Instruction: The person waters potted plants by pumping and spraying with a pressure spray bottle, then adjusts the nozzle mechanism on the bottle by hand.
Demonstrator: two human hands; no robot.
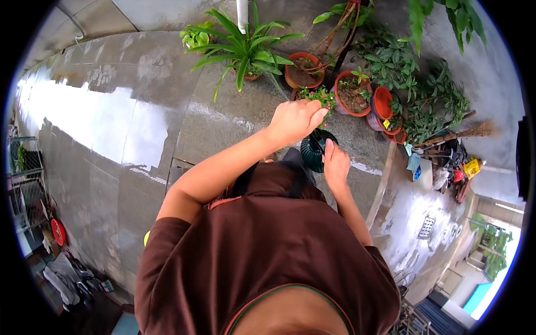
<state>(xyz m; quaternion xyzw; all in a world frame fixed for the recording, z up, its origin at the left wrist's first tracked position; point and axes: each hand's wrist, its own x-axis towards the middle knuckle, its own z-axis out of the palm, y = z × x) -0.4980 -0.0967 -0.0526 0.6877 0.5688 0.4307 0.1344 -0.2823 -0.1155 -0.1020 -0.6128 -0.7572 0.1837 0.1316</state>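
Note:
A small plant with red flowers (317, 96) shows just beyond my left hand (298, 118), whose fingers are closed beside its leaves. What those fingers pinch, if anything, is hidden. Below and to the right, my right hand (336, 163) is closed with the thumb up, at the side of a dark green ribbed pot (311, 156). A thin dark thing (318, 143) runs from near the right thumb up towards the left hand. Its kind is too small to make out.
Beyond my hands stand a long-leaved green plant (241, 49), a terracotta pot (304, 77) with bare stems and another soil-filled pot (353, 99). Leafy shrubs (393, 67) and a straw broom (474, 131) are at the right. Wet concrete floor (145, 178) spreads left.

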